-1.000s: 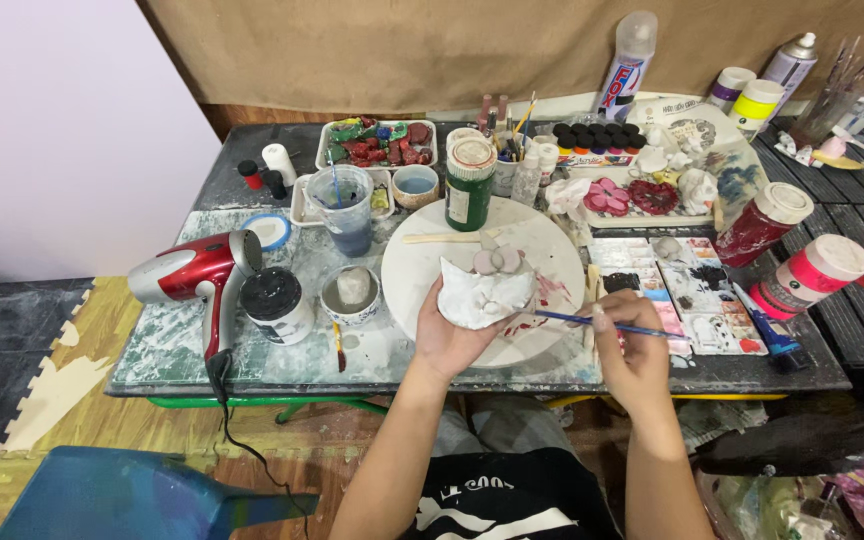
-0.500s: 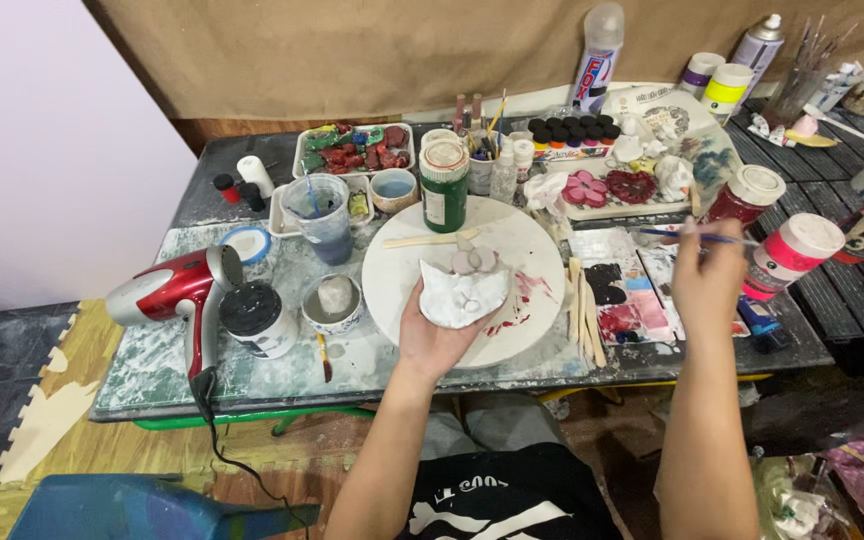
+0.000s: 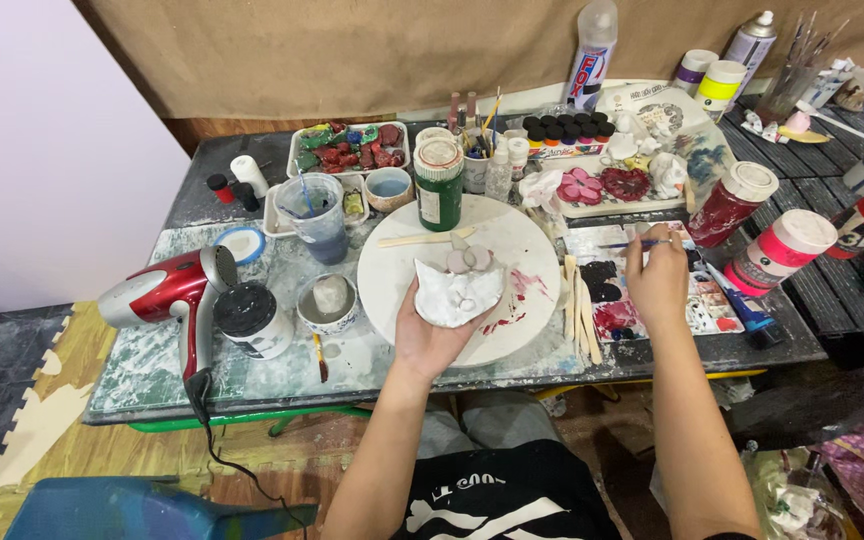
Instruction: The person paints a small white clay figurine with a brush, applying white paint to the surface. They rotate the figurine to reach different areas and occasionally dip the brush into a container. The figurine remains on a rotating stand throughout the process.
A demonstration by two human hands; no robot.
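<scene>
Right grip (image 3: 657, 275) pinching thin paintbrush (image 3: 634, 244), now drawn back over paint palette (image 3: 692, 300) from the far jars: reloading colour, likely. Left grip (image 3: 432, 335) cupped beneath white clay piece (image 3: 457, 292), held above round white board (image 3: 532, 245) on counter (image 3: 152, 370).

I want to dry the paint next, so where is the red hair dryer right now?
In the head view, the red hair dryer lies at the table's left end, beside a black-lidded jar, well left of the left hand.
</scene>
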